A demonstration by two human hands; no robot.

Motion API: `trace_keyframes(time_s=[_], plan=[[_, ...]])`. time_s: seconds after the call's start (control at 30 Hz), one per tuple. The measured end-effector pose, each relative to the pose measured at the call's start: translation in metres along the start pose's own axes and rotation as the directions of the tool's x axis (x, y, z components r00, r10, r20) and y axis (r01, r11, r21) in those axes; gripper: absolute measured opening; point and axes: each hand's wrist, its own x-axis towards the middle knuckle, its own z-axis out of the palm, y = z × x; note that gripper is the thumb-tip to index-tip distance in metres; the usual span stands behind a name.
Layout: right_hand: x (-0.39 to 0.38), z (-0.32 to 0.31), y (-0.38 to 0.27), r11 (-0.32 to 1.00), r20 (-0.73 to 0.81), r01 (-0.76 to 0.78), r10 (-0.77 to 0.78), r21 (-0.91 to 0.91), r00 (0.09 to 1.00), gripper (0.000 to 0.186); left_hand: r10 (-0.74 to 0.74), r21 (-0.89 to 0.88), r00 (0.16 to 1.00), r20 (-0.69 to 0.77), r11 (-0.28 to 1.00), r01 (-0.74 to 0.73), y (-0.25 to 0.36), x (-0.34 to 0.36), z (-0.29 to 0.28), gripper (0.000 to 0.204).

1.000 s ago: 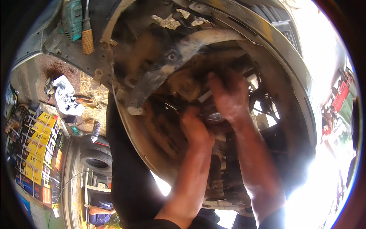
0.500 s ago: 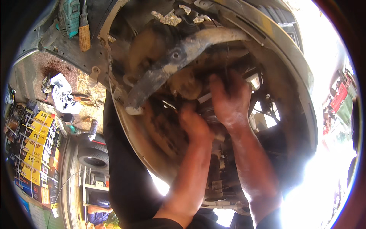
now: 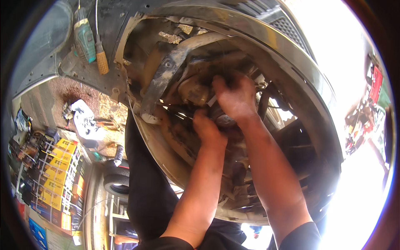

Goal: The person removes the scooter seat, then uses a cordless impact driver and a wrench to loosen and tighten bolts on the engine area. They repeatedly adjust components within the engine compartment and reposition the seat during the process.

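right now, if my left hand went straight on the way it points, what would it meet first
Probably the dusty brown rounded housing, which lies just beyond the left hand in this view; depth is unclear, so it might pass under or over it.

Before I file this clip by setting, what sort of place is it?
Probably a vehicle repair workshop: the vehicle's exposed inner parts, the teal power drill and the tyre off to the left all suggest it.
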Motion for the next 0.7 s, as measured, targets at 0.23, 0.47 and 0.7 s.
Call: trace_keyframes(time_s=[0.23,0.47,0.7], plan=[[-0.016,-0.012,0.0,0.995,-0.031,0.036,-0.033,0.091,0.999,0.03,-0.202,0.071,0.952,0.231,0.979,0.19,0.014,-0.006,-0.016,0.046],[-0.08,-0.021,-0.002,0.953,-0.562,0.014,0.167,0.304,0.81,0.014,-0.285,0.495,0.956,0.063,0.841,0.218,0.042,-0.034,-0.044,0.044],[-0.161,0.016,-0.033,0.725,-0.404,-0.231,0.586,0.649,0.703,0.015,0.183,0.662,0.637,0.749,-0.246,-0.708,0.1,-0.054,-0.006,0.029]])
